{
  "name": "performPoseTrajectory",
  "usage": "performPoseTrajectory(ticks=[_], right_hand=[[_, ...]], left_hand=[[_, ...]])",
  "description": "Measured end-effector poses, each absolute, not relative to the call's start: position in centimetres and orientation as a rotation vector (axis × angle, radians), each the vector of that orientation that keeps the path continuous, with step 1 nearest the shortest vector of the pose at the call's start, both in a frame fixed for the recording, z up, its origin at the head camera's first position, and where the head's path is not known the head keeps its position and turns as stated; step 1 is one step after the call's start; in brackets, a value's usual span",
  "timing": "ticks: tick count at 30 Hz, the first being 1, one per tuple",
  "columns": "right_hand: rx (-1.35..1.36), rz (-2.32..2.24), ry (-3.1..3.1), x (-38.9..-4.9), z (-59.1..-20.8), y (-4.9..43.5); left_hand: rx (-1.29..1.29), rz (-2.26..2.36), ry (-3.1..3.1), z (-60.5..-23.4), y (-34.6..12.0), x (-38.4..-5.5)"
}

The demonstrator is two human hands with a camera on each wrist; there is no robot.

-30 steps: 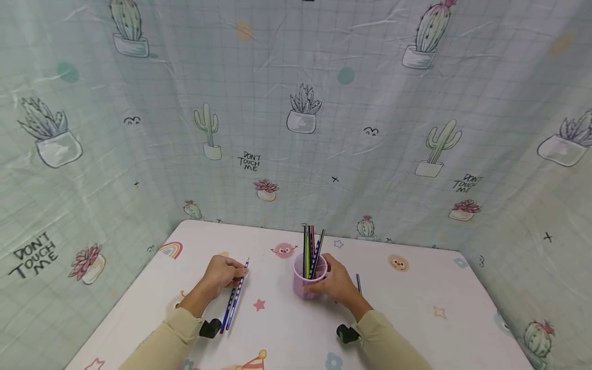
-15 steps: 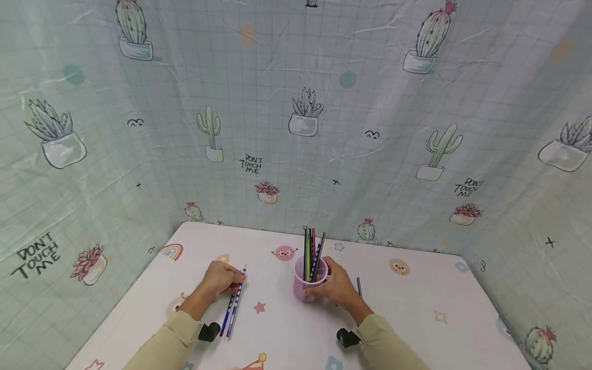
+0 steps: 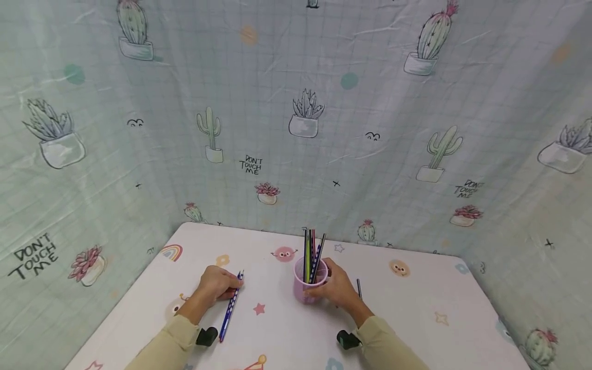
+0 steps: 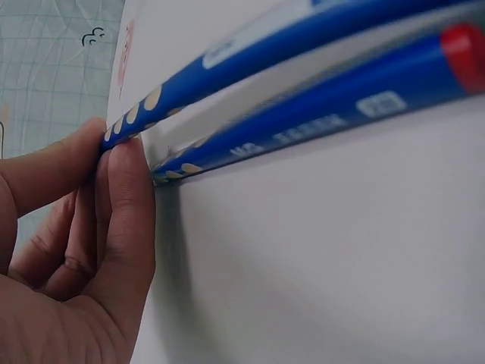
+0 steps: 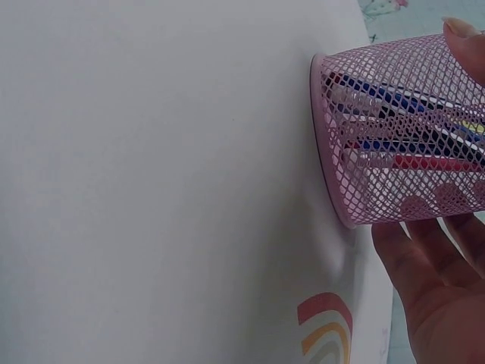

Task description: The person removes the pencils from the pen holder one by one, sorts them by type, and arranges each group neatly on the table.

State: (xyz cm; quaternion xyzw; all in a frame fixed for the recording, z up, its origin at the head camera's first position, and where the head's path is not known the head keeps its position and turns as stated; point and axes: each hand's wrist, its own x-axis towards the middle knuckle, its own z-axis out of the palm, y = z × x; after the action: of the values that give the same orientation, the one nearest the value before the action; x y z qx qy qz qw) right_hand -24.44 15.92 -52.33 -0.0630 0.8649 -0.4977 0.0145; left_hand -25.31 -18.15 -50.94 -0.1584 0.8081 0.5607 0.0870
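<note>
My left hand (image 3: 216, 283) pinches a blue pencil (image 4: 227, 67) with pale dots between thumb and fingertips. Just under it, a second blue pencil (image 4: 326, 114) with a red end lies on the table; in the head view the two nearly overlap. At the table's middle stands a pink mesh pencil cup (image 3: 302, 294), upright. Around its right side curls my right hand (image 3: 339, 285), thumb and fingers on the mesh. Several pencils (image 3: 309, 257) lean inside the cup, dark, yellow-green and red ones among them. Through the mesh, the right wrist view shows their lower ends.
A dark pencil (image 3: 358, 288) lies right of my right hand, partly hidden by the wrist. The white table (image 3: 407, 318) bears printed drawings. A cactus-patterned curtain (image 3: 277, 154) closes off the back and both sides.
My left hand has drawn slightly back and left with its pencil. The two blue pencils, earlier side by side with a gap, now nearly line up. The right hand stays on the cup.
</note>
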Motion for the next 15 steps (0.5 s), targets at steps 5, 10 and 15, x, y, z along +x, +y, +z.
performPoseTrajectory(ticks=[5, 10, 15], right_hand=[[-0.211, -1.562, 2.696, -24.42, -52.35, 15.78], [-0.193, -1.556, 2.696, -24.25, -52.42, 15.81], [-0.196, -1.561, 2.69, -24.18, -52.45, 15.8]], left_hand=[[-0.472, 1.654, 2.421, -50.94, -18.34, -25.24], [-0.444, 1.57, 2.491, -51.31, -18.35, -25.25], [-0.401, 1.457, 2.609, -51.71, -18.36, -25.49]])
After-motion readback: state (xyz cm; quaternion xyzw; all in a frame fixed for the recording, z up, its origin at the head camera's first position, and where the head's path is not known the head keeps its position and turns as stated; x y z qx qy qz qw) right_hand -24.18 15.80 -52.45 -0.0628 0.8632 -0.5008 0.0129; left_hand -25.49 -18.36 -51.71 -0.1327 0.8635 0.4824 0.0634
